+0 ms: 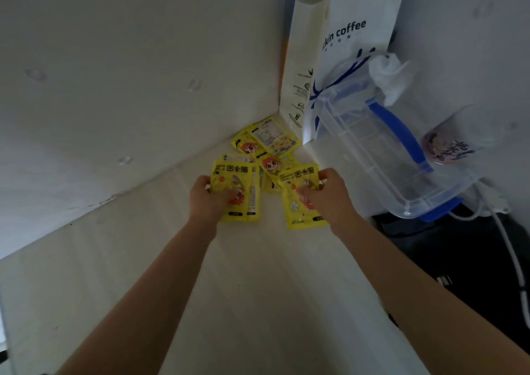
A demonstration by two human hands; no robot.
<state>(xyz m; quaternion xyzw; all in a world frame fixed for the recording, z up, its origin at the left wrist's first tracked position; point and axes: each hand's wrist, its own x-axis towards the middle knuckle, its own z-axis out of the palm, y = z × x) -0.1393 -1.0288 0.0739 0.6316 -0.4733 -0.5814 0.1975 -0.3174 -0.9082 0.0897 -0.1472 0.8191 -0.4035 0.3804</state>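
As each hand grips a yellow packet, the gathering looks barely begun. The left hand (208, 199) pinches the left packet (235, 173) at its left edge, fingers curled over it; the right hand (329, 196) clasps the right packet (301, 217) at its right edge. Both packets are near the surface's (258, 274) far corner; whether they are lifted clear I cannot tell. The pile (266, 142) in that corner is left to collect. No packet shows in the box (381, 156) at the right edge.
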